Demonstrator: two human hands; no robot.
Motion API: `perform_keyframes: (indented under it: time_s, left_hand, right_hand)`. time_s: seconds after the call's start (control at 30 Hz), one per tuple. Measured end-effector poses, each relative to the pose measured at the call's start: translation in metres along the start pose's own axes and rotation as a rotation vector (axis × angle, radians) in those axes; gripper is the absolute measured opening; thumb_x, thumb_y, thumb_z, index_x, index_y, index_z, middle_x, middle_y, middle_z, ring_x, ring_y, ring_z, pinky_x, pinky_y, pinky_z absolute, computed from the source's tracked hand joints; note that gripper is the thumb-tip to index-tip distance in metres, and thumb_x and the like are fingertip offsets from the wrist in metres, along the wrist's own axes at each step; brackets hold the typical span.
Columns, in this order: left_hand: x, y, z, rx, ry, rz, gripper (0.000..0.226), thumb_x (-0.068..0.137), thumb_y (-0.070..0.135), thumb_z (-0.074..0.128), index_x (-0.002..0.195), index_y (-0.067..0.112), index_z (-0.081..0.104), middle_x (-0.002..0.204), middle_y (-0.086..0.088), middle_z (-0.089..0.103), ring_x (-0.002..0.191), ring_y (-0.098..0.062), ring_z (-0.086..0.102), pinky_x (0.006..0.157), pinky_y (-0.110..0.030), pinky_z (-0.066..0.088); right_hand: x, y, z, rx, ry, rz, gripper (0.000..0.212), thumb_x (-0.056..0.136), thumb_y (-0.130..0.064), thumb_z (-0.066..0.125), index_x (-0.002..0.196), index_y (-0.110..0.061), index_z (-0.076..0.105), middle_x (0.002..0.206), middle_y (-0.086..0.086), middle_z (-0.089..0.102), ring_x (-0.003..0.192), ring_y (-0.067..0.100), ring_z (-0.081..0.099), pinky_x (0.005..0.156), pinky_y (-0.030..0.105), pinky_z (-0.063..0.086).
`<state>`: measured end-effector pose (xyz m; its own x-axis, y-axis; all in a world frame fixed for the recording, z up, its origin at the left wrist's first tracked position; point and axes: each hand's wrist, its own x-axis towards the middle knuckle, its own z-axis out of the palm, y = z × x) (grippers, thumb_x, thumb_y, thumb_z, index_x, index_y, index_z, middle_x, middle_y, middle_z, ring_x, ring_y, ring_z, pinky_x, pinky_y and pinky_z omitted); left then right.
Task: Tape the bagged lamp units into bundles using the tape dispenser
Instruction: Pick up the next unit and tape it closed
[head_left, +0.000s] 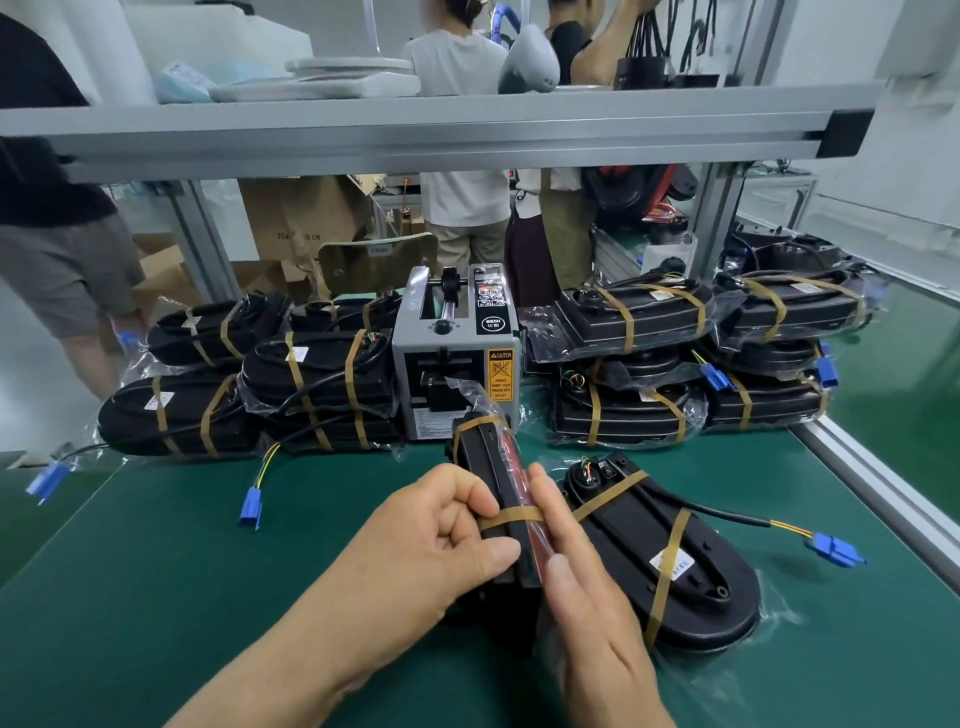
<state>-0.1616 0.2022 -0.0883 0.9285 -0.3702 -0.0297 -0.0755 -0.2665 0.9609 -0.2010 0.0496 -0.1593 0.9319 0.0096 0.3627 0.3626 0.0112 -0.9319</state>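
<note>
Head view: left hand (431, 535) grips one upright bundle (491, 467); right hand (587, 597), fingers straight, presses its tape (514, 515). A second bundle (675, 561) lies beside it, near the mat (156, 571)'s right edge. One dispenser (452, 353) stands behind.

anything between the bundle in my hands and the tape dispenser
Nothing visible. The held bundle stands on edge right before the tape dispenser, left hand gripping it, right hand pressed against it. The other taped bundle lies off to its right.
</note>
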Motion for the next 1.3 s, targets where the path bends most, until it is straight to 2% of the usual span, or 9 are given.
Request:
perform_keyframes:
  time_s: [0.13,0.23,0.33,0.57,0.77,0.87,0.97,1.1,1.3]
  left_hand:
    - [0.000,0.000,-0.002,-0.012,-0.013,-0.013,0.018,0.071,0.040,0.073,0.084,0.040,0.060,0.063,0.010,0.052,0.059,-0.008,0.045,0.057,-0.020,0.041]
    - [0.001,0.001,0.000,0.006,0.007,-0.009,0.020,0.074,0.034,0.073,0.089,0.034,0.060,0.060,0.011,0.051,0.055,-0.006,0.045,0.053,-0.015,0.039]
    - [0.003,0.003,0.001,0.040,0.017,-0.016,0.022,0.083,0.021,0.075,0.096,0.021,0.058,0.058,0.010,0.052,0.052,-0.005,0.045,0.053,-0.015,0.039]
    - [0.007,0.008,0.002,0.106,0.008,-0.064,0.036,0.063,0.039,0.070,0.093,0.023,0.055,0.057,0.010,0.053,0.052,-0.008,0.045,0.058,-0.018,0.039]
    - [0.020,0.010,-0.013,-0.012,-0.162,-0.100,0.024,0.062,0.046,0.080,0.078,0.036,0.064,0.060,0.007,0.058,0.052,-0.010,0.049,0.055,-0.019,0.040]
    - [0.055,0.003,-0.026,-0.290,0.197,-0.163,0.017,0.080,0.037,0.075,0.072,0.024,0.069,0.062,0.002,0.057,0.049,-0.008,0.046,0.050,-0.018,0.038]
    - [0.106,-0.007,-0.034,-0.542,0.504,-0.309,0.012,0.091,0.021,0.067,0.084,0.013,0.071,0.059,0.005,0.059,0.047,-0.004,0.048,0.045,-0.017,0.037]
    - [0.149,-0.011,-0.034,-0.735,0.582,-0.455,0.020,0.095,0.020,0.063,0.077,0.011,0.067,0.048,0.006,0.060,0.036,-0.001,0.051,0.037,-0.013,0.037]
    - [0.165,-0.012,-0.027,-0.801,0.654,-0.501,0.025,0.094,0.019,0.063,0.069,0.014,0.059,0.042,0.005,0.057,0.030,-0.002,0.049,0.035,-0.011,0.036]
  right_hand:
    - [0.032,-0.031,-0.016,-0.133,0.078,0.148,0.050,0.066,-0.059,0.065,0.116,-0.053,0.063,0.128,-0.032,0.059,0.121,-0.007,0.056,0.099,0.029,0.046]
    - [0.075,-0.049,-0.019,-0.442,0.073,0.247,0.041,0.064,-0.060,0.073,0.097,-0.038,0.061,0.094,-0.013,0.067,0.086,0.002,0.066,0.072,0.021,0.049]
    - [0.106,-0.052,-0.011,-0.646,0.018,0.248,0.035,0.069,-0.052,0.078,0.084,-0.029,0.056,0.079,-0.010,0.061,0.070,0.005,0.057,0.062,0.024,0.045]
    - [0.119,-0.035,-0.007,-0.820,0.081,0.103,0.025,0.091,-0.035,0.060,0.071,-0.025,0.050,0.075,-0.008,0.058,0.070,0.008,0.054,0.061,0.028,0.042]
    - [0.115,-0.026,-0.012,-0.640,0.124,0.167,0.028,0.096,-0.035,0.055,0.071,-0.022,0.052,0.069,-0.006,0.057,0.063,0.006,0.051,0.056,0.025,0.037]
    - [0.115,-0.022,-0.018,-0.506,0.098,0.189,0.030,0.096,-0.032,0.057,0.070,-0.017,0.053,0.062,-0.008,0.055,0.058,0.003,0.047,0.055,0.021,0.038]
    - [0.116,-0.018,-0.020,-0.428,0.067,0.195,0.033,0.096,-0.033,0.056,0.068,-0.016,0.050,0.055,-0.013,0.050,0.054,0.001,0.044,0.055,0.017,0.038]
    - [0.117,-0.015,-0.023,-0.379,0.055,0.191,0.033,0.095,-0.033,0.057,0.065,-0.022,0.049,0.052,-0.014,0.050,0.051,0.000,0.044,0.054,0.013,0.038]
    - [0.118,-0.012,-0.025,-0.341,0.059,0.185,0.033,0.095,-0.029,0.060,0.064,-0.021,0.050,0.051,-0.014,0.047,0.050,-0.001,0.043,0.054,0.011,0.037]
